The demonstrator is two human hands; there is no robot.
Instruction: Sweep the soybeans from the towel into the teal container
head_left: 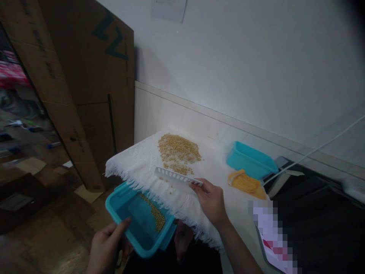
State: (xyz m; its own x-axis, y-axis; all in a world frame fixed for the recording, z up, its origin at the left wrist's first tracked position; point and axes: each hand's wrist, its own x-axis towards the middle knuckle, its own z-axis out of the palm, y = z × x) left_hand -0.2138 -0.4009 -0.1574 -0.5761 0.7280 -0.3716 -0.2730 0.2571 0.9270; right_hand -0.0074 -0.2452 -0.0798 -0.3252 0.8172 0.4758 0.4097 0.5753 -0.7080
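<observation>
My left hand (110, 238) grips the near left rim of a teal plastic container (128, 232), tilted just below the table edge. Soybeans (158, 219) lie along one side inside it. A white slotted plastic strip (173, 176), perhaps a small rack or comb, is pinched by its right end in my right hand (209, 198). It stands on edge over the fringed white cloth (134, 156). Beyond the strip a pile of soybeans (179, 147) is spread on the cloth, and a few loose beans lie on its near side.
A second teal container (251, 160) sits at the table's right, with a yellow cloth (248, 184) in front. A white cable (316, 146) runs past it. A device with a blurred screen (273, 239) lies at right. Tall cardboard (94, 76) stands at left, and the wall (242, 57) is behind.
</observation>
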